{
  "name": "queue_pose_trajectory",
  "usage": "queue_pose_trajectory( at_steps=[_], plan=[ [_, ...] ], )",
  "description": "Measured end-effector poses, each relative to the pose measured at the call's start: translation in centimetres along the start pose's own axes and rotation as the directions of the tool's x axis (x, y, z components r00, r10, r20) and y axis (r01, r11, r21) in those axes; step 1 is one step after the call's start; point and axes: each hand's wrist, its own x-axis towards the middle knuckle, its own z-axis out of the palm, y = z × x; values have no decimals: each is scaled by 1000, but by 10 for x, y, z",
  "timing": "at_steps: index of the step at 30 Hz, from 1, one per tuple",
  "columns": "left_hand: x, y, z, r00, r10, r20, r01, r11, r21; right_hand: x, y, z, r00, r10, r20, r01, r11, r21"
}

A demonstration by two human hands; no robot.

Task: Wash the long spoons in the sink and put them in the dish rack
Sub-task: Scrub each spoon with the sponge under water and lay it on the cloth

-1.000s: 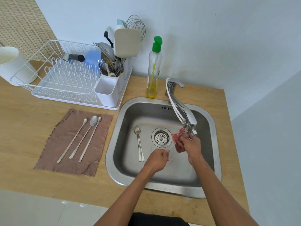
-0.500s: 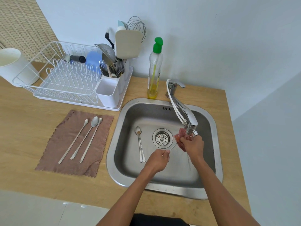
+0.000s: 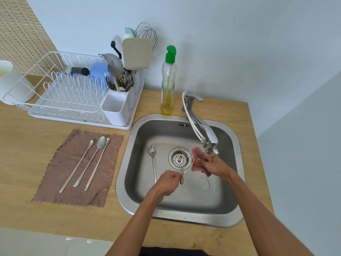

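Note:
Over the steel sink [image 3: 238,174], my left hand [image 3: 168,182] pinches the handle end of a long spoon [image 3: 186,170], which looks blurred. Its bowl end disappears into a red mesh scrubber [image 3: 196,154] that my right hand [image 3: 212,164] grips under the faucet spout [image 3: 209,143]. A long spoon [image 3: 153,159] with a stained bowl lies on the sink floor left of the drain [image 3: 179,158]. Three long spoons [image 3: 88,163] lie side by side on a brown cloth [image 3: 60,178] on the counter. The white dish rack [image 3: 60,97] stands at the back left.
A white cutlery holder [image 3: 116,109] on the rack's right end has an empty front cup; utensils fill the one behind. A dish soap bottle [image 3: 168,82] stands behind the sink. A white container [image 3: 11,82] sits at the far left.
The hands stay in about the same place over the sink; the spoon between them now looks blurred and the scrubber has shifted slightly along it.

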Motion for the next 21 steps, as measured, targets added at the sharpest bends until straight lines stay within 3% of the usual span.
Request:
queue_pose_trajectory(
  at_steps=[4,6,8,11,13,18,21],
  plan=[
    [0,8,11,998,19,-66,-19,1000,2,3,5,27,952,57,-301,9,977,214],
    [-2,11,15,994,56,-96,-51,997,52,4,7,39,915,141,-378,-17,950,312],
    [-2,9,16,992,81,-98,-71,993,99,5,10,44,899,154,-410,-38,960,278],
    [-2,6,5,994,88,-69,-74,980,183,3,8,32,932,32,-362,-22,999,33],
    [1,5,-6,996,79,-42,-67,972,226,1,3,19,974,-24,-226,11,998,-56],
    [11,9,-18,998,45,35,-51,973,223,-2,-2,-6,997,-47,69,52,997,-65],
    [10,12,-13,998,64,22,-67,977,202,1,3,-1,997,-11,-75,6,998,-64]
  ],
)
